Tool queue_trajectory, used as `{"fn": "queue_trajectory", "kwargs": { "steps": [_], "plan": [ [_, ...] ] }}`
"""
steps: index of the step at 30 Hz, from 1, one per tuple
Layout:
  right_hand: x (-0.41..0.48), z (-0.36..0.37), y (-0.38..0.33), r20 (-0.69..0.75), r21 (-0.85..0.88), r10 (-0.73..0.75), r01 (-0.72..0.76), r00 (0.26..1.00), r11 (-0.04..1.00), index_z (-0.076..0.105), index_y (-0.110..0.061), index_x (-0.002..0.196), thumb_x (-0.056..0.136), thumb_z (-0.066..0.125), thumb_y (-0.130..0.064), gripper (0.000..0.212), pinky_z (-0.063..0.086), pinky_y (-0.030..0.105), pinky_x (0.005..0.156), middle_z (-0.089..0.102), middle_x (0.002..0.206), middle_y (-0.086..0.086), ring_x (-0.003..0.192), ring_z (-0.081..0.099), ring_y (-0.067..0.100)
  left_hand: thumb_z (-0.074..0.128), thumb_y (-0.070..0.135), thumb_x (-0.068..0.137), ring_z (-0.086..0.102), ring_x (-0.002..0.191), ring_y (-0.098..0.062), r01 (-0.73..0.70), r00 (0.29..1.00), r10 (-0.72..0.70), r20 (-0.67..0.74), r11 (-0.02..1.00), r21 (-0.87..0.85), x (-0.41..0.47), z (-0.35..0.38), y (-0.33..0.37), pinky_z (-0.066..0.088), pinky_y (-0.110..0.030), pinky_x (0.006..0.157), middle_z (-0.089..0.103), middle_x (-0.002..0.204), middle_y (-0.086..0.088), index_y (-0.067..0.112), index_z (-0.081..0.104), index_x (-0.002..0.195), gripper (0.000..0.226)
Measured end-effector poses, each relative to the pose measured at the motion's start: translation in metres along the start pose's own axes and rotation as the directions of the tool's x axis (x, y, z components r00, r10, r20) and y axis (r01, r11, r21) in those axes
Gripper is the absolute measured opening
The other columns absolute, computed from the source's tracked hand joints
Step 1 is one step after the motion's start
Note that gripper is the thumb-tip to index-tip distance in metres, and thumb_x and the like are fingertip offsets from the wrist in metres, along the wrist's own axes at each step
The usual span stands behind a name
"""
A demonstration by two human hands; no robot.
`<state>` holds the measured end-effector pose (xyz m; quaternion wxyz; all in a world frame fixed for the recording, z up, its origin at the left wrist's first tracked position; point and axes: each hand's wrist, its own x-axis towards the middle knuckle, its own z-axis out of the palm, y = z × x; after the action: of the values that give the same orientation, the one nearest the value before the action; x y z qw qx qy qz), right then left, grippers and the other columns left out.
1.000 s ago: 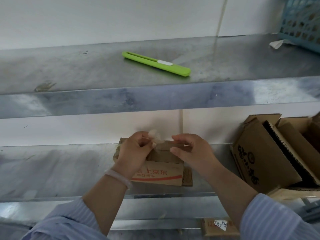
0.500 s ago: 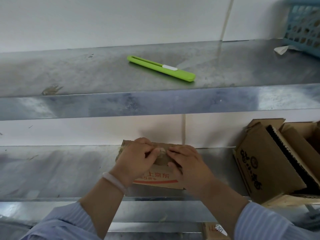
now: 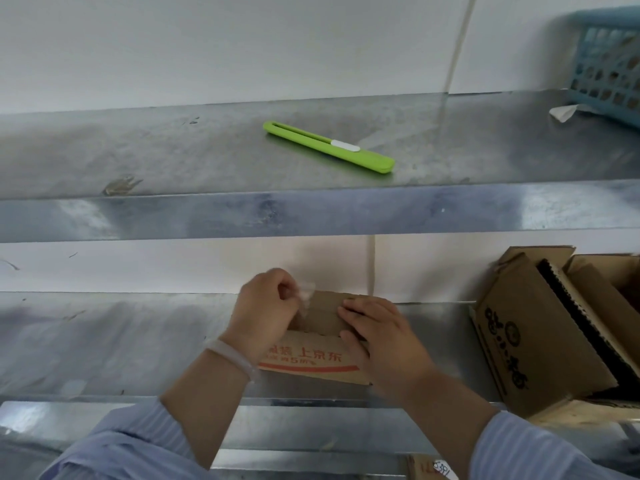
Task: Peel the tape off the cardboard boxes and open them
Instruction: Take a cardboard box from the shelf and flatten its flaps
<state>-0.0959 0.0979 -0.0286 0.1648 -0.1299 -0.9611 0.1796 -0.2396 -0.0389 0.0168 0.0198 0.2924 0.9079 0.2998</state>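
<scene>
1. The small cardboard box sits at lower centre of the frame, on the lower metal shelf; red print marks its front face.
2. The left grip is curled tight at the box's top left edge; its fingertips pinch a lifted strip of clear tape; a pale bracelet circles the wrist.
3. The right grip lies flat on the box's top right, fingers fairly straight and pressing down, holding nothing.
4. A green cutter lies on the upper shelf, centre frame.
5. An opened cardboard box stands at the right edge; a blue basket fills the upper right corner.
</scene>
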Motion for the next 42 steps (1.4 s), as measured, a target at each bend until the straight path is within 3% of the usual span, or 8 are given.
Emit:
{"fn": "queue_trajectory", "kwargs": {
  "steps": [3,9,13,20,27,32,36,42],
  "plan": [
    [0.0,0.0,0.0,-0.01,-0.011,-0.012,0.012,1.0,1.0,0.067,-0.02,0.124,0.095,0.043,-0.043,0.044,0.022,0.018,0.108,0.062,0.126,-0.01,0.12,0.045,0.009,0.063,0.003,0.079,0.05,0.066,-0.008,-0.132,0.978,0.152,-0.145,0.981,0.14,0.005,-0.013,-0.019,0.036,-0.013,0.058,0.052,0.082,0.006,0.017,0.063,0.079,0.014],
    [0.001,0.008,0.005,-0.006,0.011,-0.029,0.029,1.0,1.0,0.059,-0.021,0.134,0.099,0.047,-0.038,0.041,0.009,0.012,0.109,0.053,0.136,-0.012,0.13,0.038,0.009,0.057,0.012,0.089,0.05,0.077,-0.011,-0.434,0.9,0.423,0.104,0.85,0.299,-0.008,0.001,-0.031,0.047,-0.02,0.07,0.048,0.093,0.005,0.014,0.067,0.088,0.011],
    [0.0,0.013,0.004,-0.058,0.016,-0.018,0.019,0.998,1.0,0.07,-0.018,0.12,0.092,0.039,-0.044,0.049,0.031,0.022,0.106,0.064,0.122,-0.008,0.117,0.051,0.012,0.056,0.023,0.092,0.054,0.087,-0.006,-0.318,0.948,0.313,0.058,0.943,0.099,-0.007,-0.001,-0.032,0.047,-0.022,0.081,0.056,0.097,0.011,0.015,0.073,0.089,0.019],
    [-0.001,0.017,0.002,-0.133,-0.02,-0.027,0.024,0.991,0.999,0.072,-0.017,0.113,0.09,0.042,-0.04,0.044,0.043,0.029,0.104,0.067,0.115,-0.006,0.111,0.056,0.014,0.058,0.029,0.089,0.051,0.104,-0.015,-0.176,0.981,0.193,-0.025,0.932,0.317,-0.008,-0.002,-0.023,0.042,-0.032,0.09,0.058,0.109,0.008,0.032,0.059,0.121,0.032],
    [-0.002,0.023,0.001,-0.202,-0.061,-0.027,0.015,0.979,0.998,0.072,-0.018,0.11,0.09,0.041,-0.038,0.042,0.037,0.029,0.103,0.067,0.113,-0.005,0.111,0.047,0.009,0.053,0.044,0.091,0.059,0.084,-0.009,-0.161,0.982,0.187,-0.033,0.908,0.387,-0.007,0.004,-0.027,0.036,-0.029,0.081,0.064,0.083,0.015,0.031,0.066,0.09,0.017],
    [-0.003,0.024,0.002,-0.179,-0.058,-0.015,0.004,0.984,0.998,0.071,-0.02,0.113,0.091,0.041,-0.041,0.043,0.035,0.026,0.104,0.065,0.116,-0.008,0.112,0.05,0.009,0.063,0.019,0.086,0.05,0.069,-0.007,-0.015,0.98,0.019,-0.196,1.0,0.02,-0.009,-0.006,-0.044,0.035,-0.015,0.059,0.055,0.08,0.007,0.021,0.055,0.079,0.01],
    [-0.003,0.026,0.003,-0.204,-0.031,-0.024,0.018,0.979,0.999,0.071,-0.019,0.114,0.09,0.042,-0.039,0.042,0.039,0.029,0.105,0.065,0.116,-0.007,0.113,0.049,0.009,0.066,0.001,0.077,0.054,0.063,-0.019,-0.112,0.94,0.15,-0.306,0.984,0.136,-0.006,-0.019,-0.06,0.045,-0.028,0.058,0.056,0.08,0.001,0.013,0.06,0.085,0.016],
    [0.006,0.023,0.001,-0.152,-0.115,-0.059,0.041,0.987,0.992,0.068,-0.02,0.12,0.092,0.039,-0.039,0.044,0.051,0.038,0.095,0.062,0.113,-0.006,0.104,0.054,0.016,0.042,0.028,0.084,0.058,0.066,-0.022,-0.366,0.892,0.438,-0.112,0.845,0.39,-0.007,-0.013,-0.058,0.054,-0.036,0.063,0.062,0.078,0.001,0.017,0.071,0.076,0.032]
  ]
}}
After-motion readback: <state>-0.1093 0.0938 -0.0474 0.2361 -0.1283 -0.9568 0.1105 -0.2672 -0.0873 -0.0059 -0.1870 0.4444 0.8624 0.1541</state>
